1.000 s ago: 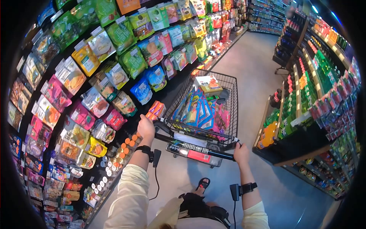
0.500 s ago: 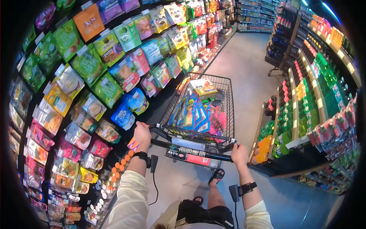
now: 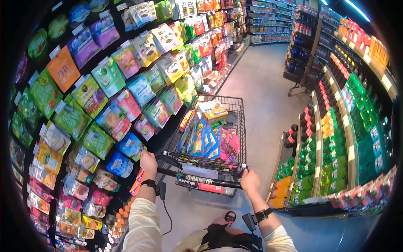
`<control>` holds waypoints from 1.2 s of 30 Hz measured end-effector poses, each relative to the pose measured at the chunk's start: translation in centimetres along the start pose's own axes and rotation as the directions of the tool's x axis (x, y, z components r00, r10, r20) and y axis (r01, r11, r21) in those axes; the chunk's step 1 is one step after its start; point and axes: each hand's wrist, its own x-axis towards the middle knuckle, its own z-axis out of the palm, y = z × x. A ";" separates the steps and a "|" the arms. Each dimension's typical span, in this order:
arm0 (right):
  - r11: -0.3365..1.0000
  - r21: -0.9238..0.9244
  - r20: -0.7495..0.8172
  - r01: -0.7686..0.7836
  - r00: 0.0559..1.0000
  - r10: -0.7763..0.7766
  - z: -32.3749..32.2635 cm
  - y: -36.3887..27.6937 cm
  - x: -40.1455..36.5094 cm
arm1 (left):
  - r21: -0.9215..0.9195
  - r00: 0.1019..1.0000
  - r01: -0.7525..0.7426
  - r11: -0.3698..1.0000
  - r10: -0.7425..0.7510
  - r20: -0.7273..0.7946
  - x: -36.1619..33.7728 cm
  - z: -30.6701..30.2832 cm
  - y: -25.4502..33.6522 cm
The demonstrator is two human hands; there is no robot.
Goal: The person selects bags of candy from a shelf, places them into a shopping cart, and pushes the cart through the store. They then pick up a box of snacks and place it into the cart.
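A black wire shopping cart [image 3: 240, 126] stands in front of me, its dark handle bar [image 3: 226, 184] running across toward my body. My left hand [image 3: 148, 163] is closed at the bar's left end, beside the hanging snack bags. Around the right end, my right hand [image 3: 250, 181] is curled with its thumb on top. Inside the basket lie several blue triangular packages [image 3: 210, 140], pink packages [image 3: 231, 143] and a yellow-and-white box [image 3: 213, 110]. A printed panel [image 3: 197, 182] hangs along the handle. Each wrist wears a black band with a small device.
Hanging snack bags [image 3: 98, 143] fill the left wall, close to my left arm. On the right, tiered shelves hold green soda bottles [image 3: 308, 182] and orange bottles [image 3: 283, 187]. A dark wheeled rack [image 3: 299, 63] stands farther along the grey aisle floor [image 3: 264, 75], with stocked shelves behind.
The shelves on both sides have shifted in view as I move along the aisle. The cart and both hands sit slightly lower and farther left in the picture; both grips look the same.
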 end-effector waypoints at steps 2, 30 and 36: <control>1.000 0.021 0.009 -0.012 1.000 0.012 -1.1 -0.8 2.5 | -0.003 0.999 -0.020 1.000 0.020 -0.025 0.8 1.2 2.6; 0.994 0.078 -0.088 -0.080 0.992 0.087 -8.0 -6.5 40.2 | -0.044 0.992 -0.127 0.991 0.127 -0.014 15.1 20.8 34.4; 0.995 0.089 -0.026 -0.050 0.998 0.052 -9.6 -7.8 45.8 | -0.009 0.995 -0.097 0.995 0.097 0.027 17.2 23.1 39.2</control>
